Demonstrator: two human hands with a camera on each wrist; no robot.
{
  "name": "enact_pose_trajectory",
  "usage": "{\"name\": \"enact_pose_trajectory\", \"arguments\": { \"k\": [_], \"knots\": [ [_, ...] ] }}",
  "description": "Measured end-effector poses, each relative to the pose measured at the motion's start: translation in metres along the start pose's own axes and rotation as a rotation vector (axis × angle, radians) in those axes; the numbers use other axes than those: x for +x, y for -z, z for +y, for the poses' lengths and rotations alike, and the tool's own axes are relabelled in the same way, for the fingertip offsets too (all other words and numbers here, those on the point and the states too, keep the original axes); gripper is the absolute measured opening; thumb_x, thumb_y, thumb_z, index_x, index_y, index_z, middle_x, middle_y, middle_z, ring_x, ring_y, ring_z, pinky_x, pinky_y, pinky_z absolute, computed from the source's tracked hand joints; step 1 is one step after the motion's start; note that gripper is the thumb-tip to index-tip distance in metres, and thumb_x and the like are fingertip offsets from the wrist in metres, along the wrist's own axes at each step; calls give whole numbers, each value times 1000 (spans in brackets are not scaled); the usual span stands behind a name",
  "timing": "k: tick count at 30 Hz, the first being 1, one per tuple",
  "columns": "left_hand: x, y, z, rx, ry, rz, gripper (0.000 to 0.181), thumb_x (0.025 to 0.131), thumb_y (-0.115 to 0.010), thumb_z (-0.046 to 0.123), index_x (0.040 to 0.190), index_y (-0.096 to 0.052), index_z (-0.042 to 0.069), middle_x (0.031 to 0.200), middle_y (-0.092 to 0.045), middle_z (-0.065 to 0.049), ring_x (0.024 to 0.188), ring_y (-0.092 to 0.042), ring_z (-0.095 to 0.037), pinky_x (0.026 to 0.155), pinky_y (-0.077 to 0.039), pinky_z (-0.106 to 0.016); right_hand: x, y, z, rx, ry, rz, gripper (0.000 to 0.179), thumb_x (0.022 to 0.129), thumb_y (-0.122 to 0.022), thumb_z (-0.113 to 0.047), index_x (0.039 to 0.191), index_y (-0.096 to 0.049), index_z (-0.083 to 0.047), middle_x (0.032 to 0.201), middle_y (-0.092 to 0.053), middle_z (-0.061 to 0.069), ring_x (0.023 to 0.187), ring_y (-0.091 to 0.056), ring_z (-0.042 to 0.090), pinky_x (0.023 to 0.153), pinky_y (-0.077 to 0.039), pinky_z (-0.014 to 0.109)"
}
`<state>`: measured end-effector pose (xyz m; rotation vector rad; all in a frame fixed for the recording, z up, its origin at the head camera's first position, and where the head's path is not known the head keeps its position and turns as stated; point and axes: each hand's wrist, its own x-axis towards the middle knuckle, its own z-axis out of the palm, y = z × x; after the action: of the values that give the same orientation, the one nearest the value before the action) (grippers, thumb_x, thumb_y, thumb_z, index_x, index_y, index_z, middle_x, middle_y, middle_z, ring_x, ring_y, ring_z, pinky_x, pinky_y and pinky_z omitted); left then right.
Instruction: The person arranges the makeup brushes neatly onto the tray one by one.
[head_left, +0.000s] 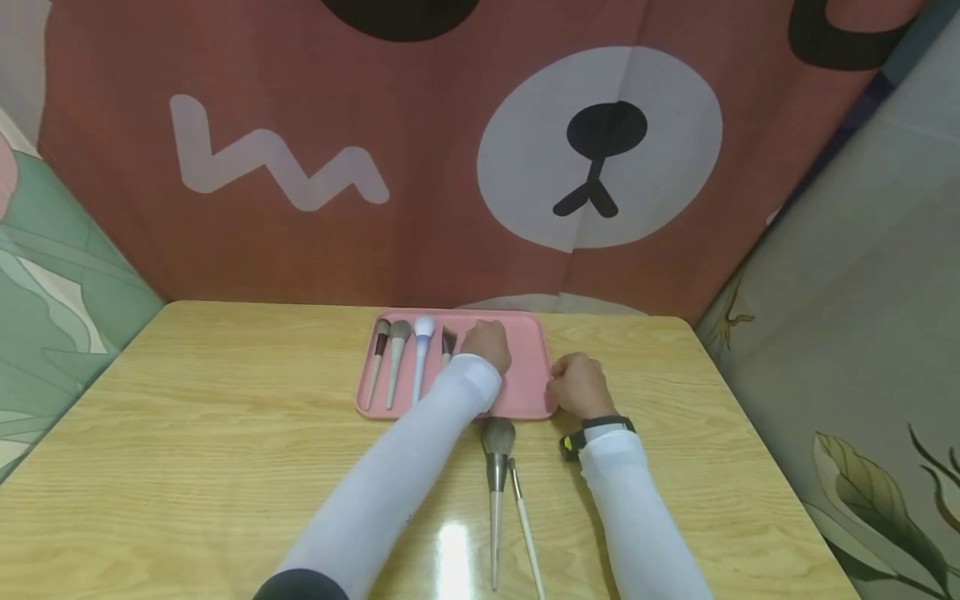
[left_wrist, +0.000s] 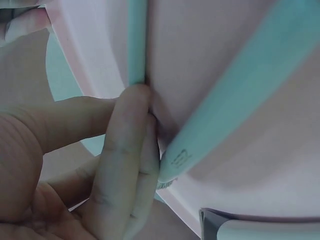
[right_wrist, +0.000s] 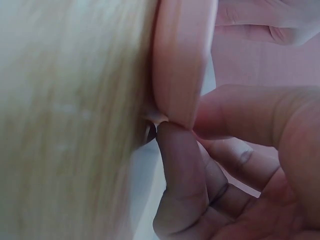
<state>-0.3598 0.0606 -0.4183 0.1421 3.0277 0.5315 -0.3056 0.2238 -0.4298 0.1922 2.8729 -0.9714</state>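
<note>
On the pink tray (head_left: 531,367), my left hand (head_left: 487,343) reaches in over the middle. Its thumb and fingers pinch the end of a thin makeup brush handle (left_wrist: 136,45) in the left wrist view; that brush's head is out of sight. A thicker brush handle (left_wrist: 235,95) slants close beside the fingertips. My right hand (head_left: 581,385) grips the tray's right edge, thumb on the inside and fingers at the outer wall (right_wrist: 180,65). To the left of my left hand, several makeup brushes lie side by side in the tray, including one with a white head (head_left: 424,326).
In front of the tray, between my forearms, a large fluffy makeup brush (head_left: 497,467) and a slim brush (head_left: 527,533) lie on the wooden table (head_left: 225,450). A brown cloth (head_left: 435,250) with a bear's face hangs behind the table's back edge.
</note>
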Motion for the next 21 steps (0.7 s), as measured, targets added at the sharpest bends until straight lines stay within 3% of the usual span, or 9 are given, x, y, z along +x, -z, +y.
{"name": "enact_pose_trajectory", "arguments": {
  "k": [8,15,21],
  "knots": [
    [-1,0,-3,19,-23,12,16,96,-63,7,105,-76,3,105,-80,-15,90,-78,-30,77,-65,-39,-1,0,-2,5,-11,-8,28,87,-68,-1,114,-73,4,105,-73,20,89,-66,27,78,-56,36],
    [-4,9,-5,40,-46,66,19,94,-66,9,108,-76,1,110,-79,-18,98,-78,-35,84,-66,-45,-1,1,-3,-8,7,-1,30,85,-68,-1,114,-73,4,106,-74,20,91,-66,29,81,-57,39],
    [-19,22,-10,-4,-55,86,16,98,-67,14,102,-76,1,108,-79,-18,97,-78,-35,93,-62,-52,-1,1,-2,-7,-5,-6,29,86,-67,-1,114,-73,4,107,-73,21,90,-66,28,77,-56,35]
  ]
}}
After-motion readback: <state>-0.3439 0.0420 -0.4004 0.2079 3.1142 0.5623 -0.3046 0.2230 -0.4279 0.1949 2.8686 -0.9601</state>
